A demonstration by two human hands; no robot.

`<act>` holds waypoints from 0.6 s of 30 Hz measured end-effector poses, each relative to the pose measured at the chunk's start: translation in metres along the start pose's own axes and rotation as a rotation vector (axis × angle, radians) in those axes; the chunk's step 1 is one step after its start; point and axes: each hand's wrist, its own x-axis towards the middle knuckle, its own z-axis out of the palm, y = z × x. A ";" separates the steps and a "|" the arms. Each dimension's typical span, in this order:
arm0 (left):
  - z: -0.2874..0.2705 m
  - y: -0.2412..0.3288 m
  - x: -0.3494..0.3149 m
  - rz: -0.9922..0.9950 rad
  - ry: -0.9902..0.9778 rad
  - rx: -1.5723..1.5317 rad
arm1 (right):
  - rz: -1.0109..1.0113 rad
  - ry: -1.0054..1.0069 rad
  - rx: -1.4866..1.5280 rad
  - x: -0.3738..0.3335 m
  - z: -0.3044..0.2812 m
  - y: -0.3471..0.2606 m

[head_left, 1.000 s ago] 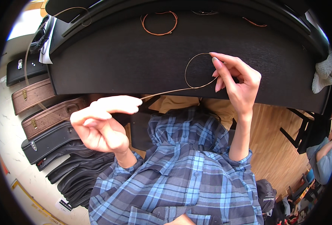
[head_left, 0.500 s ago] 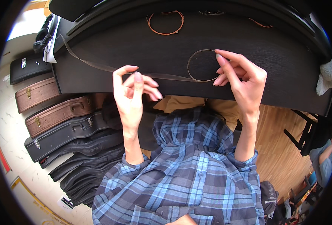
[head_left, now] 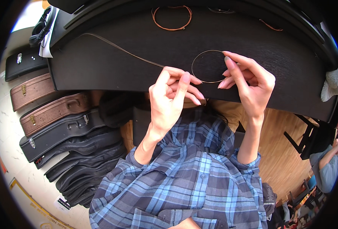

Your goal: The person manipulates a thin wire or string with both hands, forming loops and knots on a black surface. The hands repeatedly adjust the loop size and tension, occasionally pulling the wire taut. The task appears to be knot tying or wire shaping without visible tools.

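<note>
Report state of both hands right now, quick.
Left hand: fingers part curled at the thin wire; whether they grip it cannot be told.
Right hand: closed, holding the looped part of the thin wire at its fingertips.

Left hand (head_left: 168, 95) farther right along the thin wire (head_left: 138, 58), now nearer the loop (head_left: 211, 50) and right hand (head_left: 251, 84).

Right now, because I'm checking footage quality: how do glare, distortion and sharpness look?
Head view: glare washes the upper left white; head view: the near edge of the table bends with the fisheye; head view: the left hand and right hand look fairly sharp, but the far end of the wire fades into the dark.
</note>
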 end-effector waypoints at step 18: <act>0.009 -0.004 0.001 0.206 0.034 -0.151 | -0.046 0.057 -0.044 -0.006 -0.001 0.003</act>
